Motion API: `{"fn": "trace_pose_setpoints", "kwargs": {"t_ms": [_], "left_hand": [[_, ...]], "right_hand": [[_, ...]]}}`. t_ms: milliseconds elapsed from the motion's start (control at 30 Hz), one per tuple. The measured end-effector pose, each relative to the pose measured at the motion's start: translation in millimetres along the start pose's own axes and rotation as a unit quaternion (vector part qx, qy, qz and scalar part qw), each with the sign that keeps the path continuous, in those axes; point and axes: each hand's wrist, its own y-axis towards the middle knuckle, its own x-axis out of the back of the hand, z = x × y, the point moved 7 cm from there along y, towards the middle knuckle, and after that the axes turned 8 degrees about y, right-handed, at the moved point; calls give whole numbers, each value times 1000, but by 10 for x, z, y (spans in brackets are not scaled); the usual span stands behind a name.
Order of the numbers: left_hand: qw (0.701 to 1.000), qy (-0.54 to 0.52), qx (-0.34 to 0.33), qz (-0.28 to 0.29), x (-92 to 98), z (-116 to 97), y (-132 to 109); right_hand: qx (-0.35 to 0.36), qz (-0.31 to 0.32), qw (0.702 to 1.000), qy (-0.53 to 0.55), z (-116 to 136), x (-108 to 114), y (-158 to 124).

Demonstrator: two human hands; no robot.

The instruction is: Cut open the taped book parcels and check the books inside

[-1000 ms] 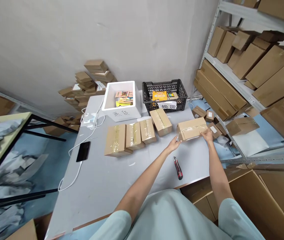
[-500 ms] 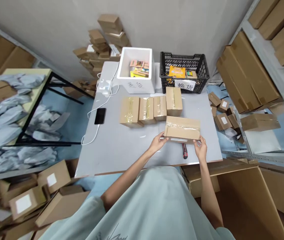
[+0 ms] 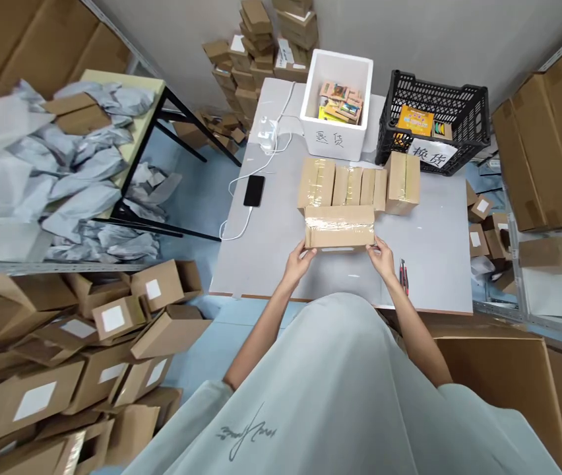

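A taped cardboard box [image 3: 339,227] lies lengthwise on the grey table, its top crossed by shiny clear tape. My left hand [image 3: 299,262] grips its left end, and my right hand [image 3: 380,256] grips the right end. Right behind it stands a row of smaller taped boxes: a wide one [image 3: 316,181], two narrower ones [image 3: 347,185] [image 3: 373,187], and a taller one [image 3: 403,183] at the right. Near my right forearm lies a red and black utility knife [image 3: 404,276].
At the table's back stand a white foam box [image 3: 333,135] and a black crate [image 3: 481,125], both holding small colourful packs. A phone [image 3: 254,190] on a white cable lies left. Cartons [image 3: 157,323] crowd the floor; grey parcels [image 3: 88,181] cover a side table.
The held box has moved left across the table, from beside the knife to in front of the row of boxes. My view has turned left.
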Motion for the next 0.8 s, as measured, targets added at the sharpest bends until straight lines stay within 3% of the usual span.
{"fn": "trace_pose_setpoints", "kwargs": {"t_ms": [167, 300, 433, 600, 700, 800], "left_hand": [[999, -11, -6, 41, -103, -131, 403], [997, -14, -7, 70, -129, -160, 507], [996, -11, -19, 91, 44, -78, 336], [995, 44, -68, 65, 355, -13, -66], [993, 40, -90, 68, 332, 25, -153], [995, 20, -58, 81, 191, 177, 7]], "right_hand": [[-27, -29, 999, -2, 83, -117, 316], [-58, -40, 998, -3, 89, -60, 262], [-67, -63, 996, 6, 90, 69, -195], [-66, -87, 993, 37, 128, 231, -813], [-64, -79, 994, 48, 115, 243, -843], [-80, -63, 994, 48, 9, 182, -611]]}}
